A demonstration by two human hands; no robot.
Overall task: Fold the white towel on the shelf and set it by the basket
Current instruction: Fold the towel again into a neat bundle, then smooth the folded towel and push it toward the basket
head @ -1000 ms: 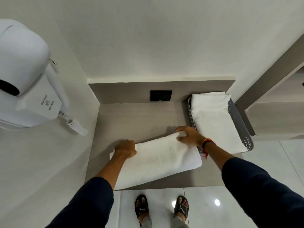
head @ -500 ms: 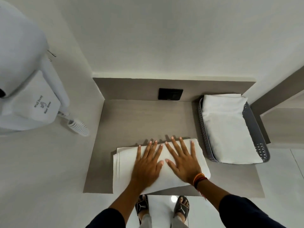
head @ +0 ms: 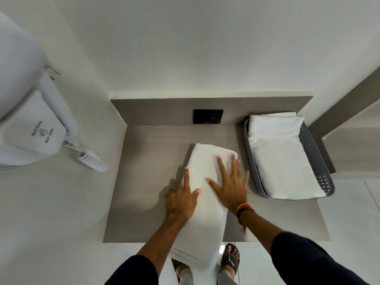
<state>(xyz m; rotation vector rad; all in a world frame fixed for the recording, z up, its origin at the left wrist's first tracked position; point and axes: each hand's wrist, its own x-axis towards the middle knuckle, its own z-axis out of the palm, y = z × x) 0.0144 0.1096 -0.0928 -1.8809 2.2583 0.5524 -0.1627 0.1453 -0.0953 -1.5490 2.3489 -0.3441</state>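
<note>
Since half a second ago the white towel (head: pixel 203 194) has swung round: it lay crosswise along the front of the shelf (head: pixel 148 182), now it runs front to back as a long narrow strip, far end just beside the grey basket (head: pixel 249 161) and near end hanging off the shelf's front edge over my feet. Both hands have shifted too. My left hand (head: pixel 181 200) sits on the towel's left edge, index finger stretched out along it, other fingers curled. My right hand (head: pixel 230 186) lies flat and spread on the right half, so neither grip is closed on anything, just pressing.

I reckon I'm mid-fold, smoothing the strip after a lengthwise fold. Next I'd need to catch that overhanging near end and bring it up over the far end to halve it, keeping the edges lined up, then nudge the bundle right so it sits by the basket, which already holds another folded towel (head: pixel 281 161).
</note>
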